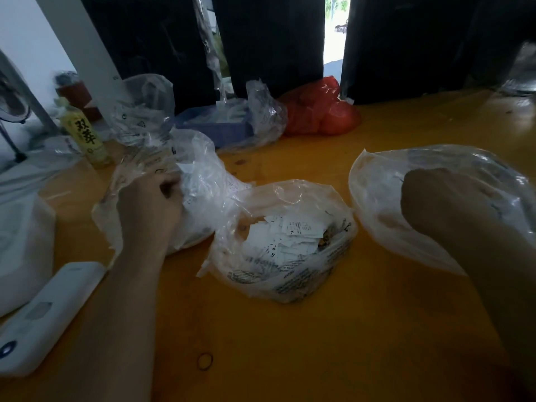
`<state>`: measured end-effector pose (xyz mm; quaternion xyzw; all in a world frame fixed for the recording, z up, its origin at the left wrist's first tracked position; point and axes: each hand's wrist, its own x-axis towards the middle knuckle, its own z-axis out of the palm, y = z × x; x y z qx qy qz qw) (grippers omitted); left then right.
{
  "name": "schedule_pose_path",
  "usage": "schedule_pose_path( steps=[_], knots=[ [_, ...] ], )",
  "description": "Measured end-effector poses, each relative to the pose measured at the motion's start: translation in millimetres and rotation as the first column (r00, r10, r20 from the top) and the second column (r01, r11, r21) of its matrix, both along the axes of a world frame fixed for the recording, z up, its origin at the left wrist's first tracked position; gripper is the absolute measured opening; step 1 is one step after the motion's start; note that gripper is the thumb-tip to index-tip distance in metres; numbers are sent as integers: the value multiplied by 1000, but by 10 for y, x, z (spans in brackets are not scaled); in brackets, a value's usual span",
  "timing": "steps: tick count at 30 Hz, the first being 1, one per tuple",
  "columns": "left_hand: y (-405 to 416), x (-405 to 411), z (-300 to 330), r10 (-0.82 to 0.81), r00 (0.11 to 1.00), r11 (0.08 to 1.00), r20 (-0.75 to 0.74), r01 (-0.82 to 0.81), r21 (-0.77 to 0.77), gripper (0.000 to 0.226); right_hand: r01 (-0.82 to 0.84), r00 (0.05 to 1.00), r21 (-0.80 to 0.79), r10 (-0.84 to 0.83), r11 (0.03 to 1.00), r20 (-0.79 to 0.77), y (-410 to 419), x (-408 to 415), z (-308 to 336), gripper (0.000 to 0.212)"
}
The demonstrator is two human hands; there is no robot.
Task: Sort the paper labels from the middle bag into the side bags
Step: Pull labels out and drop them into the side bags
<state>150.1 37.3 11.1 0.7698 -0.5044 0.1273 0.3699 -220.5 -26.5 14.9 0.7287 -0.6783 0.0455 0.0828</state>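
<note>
The middle bag [290, 274], clear plastic with black print, lies open on the yellow table and holds several white paper labels [293, 233] marked with sizes. At the mouth of the left clear bag [203, 181] sits my left hand [150, 204], fingers curled; whether they hold a label or the plastic I cannot tell. My right hand [441, 204] reaches into the right clear bag [377, 204], its fingers hidden inside, so their hold is unseen.
A white device [43, 317] lies at the near left beside a white bundle [20, 250]. A rubber band [205, 361] lies near the front. A yellow-labelled bottle [87, 134], further clear bags, a blue box [220, 126] and a red bag [319, 111] line the back.
</note>
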Motion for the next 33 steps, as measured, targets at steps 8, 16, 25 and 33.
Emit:
schedule_pose_path(
  steps=[8,16,25,33],
  knots=[
    [-64,16,-10,-40,999,999,-28,41,25,35,90,993,198,-73,976,-95,-88,-106,-78,25],
    [30,-357,25,-29,994,943,109,63,-325,33,93,972,123,-117,988,205,-204,-100,-70,34],
    [58,-820,-118,-393,881,826,264,464,-321,28,-52,923,15,42,999,382,-103,-41,21,42],
    [94,-1009,-244,-652,755,746,-70,623,-237,28,-326,413,167,-18,931,910,22,99,103,36]
  ],
)
